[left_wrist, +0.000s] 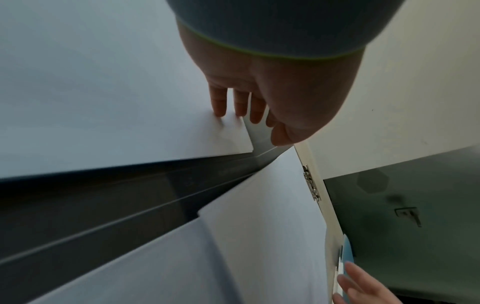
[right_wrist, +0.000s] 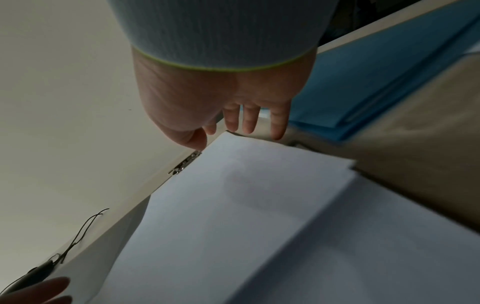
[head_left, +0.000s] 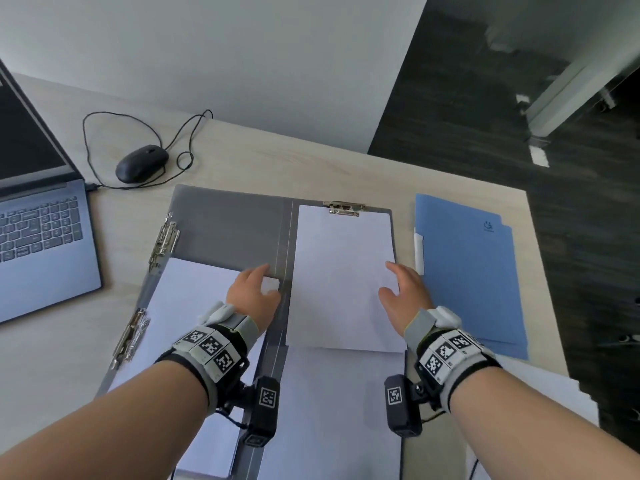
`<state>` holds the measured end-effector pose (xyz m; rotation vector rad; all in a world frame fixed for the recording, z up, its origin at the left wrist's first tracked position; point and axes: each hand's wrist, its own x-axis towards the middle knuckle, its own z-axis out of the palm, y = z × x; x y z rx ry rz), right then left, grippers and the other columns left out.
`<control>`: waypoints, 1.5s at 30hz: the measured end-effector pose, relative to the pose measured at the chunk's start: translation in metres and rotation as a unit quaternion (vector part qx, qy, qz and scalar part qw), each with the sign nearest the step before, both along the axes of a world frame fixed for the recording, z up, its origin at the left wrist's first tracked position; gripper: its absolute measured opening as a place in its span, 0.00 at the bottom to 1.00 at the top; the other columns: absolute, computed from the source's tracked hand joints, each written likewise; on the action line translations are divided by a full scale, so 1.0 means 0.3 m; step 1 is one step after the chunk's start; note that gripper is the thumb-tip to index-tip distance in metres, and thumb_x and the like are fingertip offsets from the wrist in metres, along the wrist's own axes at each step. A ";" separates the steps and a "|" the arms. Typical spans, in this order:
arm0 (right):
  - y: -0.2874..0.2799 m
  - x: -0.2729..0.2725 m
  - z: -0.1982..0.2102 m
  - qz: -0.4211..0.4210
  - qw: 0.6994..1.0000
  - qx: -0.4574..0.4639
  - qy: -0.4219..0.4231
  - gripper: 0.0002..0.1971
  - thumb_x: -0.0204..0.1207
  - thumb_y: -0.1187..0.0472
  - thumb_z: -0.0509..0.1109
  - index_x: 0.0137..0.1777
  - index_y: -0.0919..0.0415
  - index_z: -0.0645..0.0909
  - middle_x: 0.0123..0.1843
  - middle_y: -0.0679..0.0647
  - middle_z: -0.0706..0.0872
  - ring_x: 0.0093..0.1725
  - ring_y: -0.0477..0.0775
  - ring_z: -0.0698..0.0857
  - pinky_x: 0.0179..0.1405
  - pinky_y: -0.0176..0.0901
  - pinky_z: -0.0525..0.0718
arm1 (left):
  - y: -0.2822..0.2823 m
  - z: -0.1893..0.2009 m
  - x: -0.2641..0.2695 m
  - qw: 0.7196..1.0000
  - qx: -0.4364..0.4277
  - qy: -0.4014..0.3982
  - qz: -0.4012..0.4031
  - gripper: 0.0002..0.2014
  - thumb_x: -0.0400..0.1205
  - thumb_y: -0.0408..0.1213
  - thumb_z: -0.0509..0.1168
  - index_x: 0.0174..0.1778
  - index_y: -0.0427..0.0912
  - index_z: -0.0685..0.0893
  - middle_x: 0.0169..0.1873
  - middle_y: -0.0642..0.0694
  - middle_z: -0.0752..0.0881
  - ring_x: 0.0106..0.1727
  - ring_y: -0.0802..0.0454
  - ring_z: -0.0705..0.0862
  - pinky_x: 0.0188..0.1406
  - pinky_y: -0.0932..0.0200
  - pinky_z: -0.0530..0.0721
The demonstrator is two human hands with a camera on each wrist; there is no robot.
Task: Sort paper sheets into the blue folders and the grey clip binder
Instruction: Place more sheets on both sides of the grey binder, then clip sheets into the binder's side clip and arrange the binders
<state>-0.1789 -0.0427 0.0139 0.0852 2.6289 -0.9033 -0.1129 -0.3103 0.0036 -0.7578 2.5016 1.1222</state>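
- Seating a white paper sheet under the metal top clip of the open grey clip binder appears to be the step in hand; the binder lies flat on the pale wooden desk.
- Right hand: fingers straight and spread, resting at the sheet's right edge, gripping nothing.
- Left hand: fingers extended onto the corner of a second white sheet on the binder's left panel; the corner looks slightly lifted, but whether it is pinched cannot be told.
- Orientation: the clipped sheet's long axis runs away from the person, top edge pointing to the clip, roughly parallel to the binder's spine.
- Further white sheets lie nearer the person, partly under the clipped sheet.
- Blue paper folders lie closed just to the right of the binder, long axis likewise running away.
- Recommendation: square the side edges with flat fingers against the binder's margin, keep the top edge fully under the clip, and press lightly to avoid creasing.
- Risk: the left sheet sits skewed and would need straightening before it is clipped.
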 end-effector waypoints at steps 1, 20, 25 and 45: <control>0.015 0.021 -0.008 -0.009 1.000 0.003 -0.008 0.27 0.79 0.60 0.62 0.79 0.52 0.69 0.80 0.50 0.69 0.78 0.54 0.70 0.76 0.48 0.68 | 0.008 0.008 0.019 1.000 -0.008 0.004 -0.004 0.28 0.81 0.36 0.62 0.79 0.46 0.71 0.79 0.44 0.71 0.77 0.43 0.71 0.76 0.52 0.68; 0.919 0.574 -0.021 -0.321 0.943 0.084 0.007 0.24 0.75 0.57 0.66 0.73 0.51 0.78 0.75 0.56 0.77 0.69 0.62 0.79 0.67 0.53 0.77 | 0.918 0.035 0.281 0.956 0.071 0.022 -0.284 0.19 0.81 0.41 0.66 0.69 0.56 0.80 0.65 0.55 0.80 0.56 0.59 0.82 0.54 0.64 0.78; 1.088 0.704 -0.082 -0.288 0.934 0.094 -0.192 0.49 0.64 0.45 0.71 0.85 0.40 0.51 0.88 0.53 0.49 0.85 0.62 0.57 0.80 0.58 0.62 | 1.058 -0.007 0.353 0.929 0.046 0.010 -0.366 0.26 0.78 0.43 0.66 0.74 0.52 0.76 0.76 0.52 0.74 0.70 0.51 0.79 0.70 0.57 0.75; 1.167 0.754 -0.094 -0.390 0.911 -0.058 -0.124 0.05 0.70 0.61 0.64 0.35 0.60 0.79 0.27 0.51 0.80 0.27 0.55 0.77 0.29 0.41 0.72 | 1.253 -0.028 0.360 0.949 0.001 -0.059 -0.309 0.11 0.76 0.42 0.66 0.53 0.56 0.78 0.84 0.52 0.61 0.77 0.40 0.68 0.73 0.49 0.69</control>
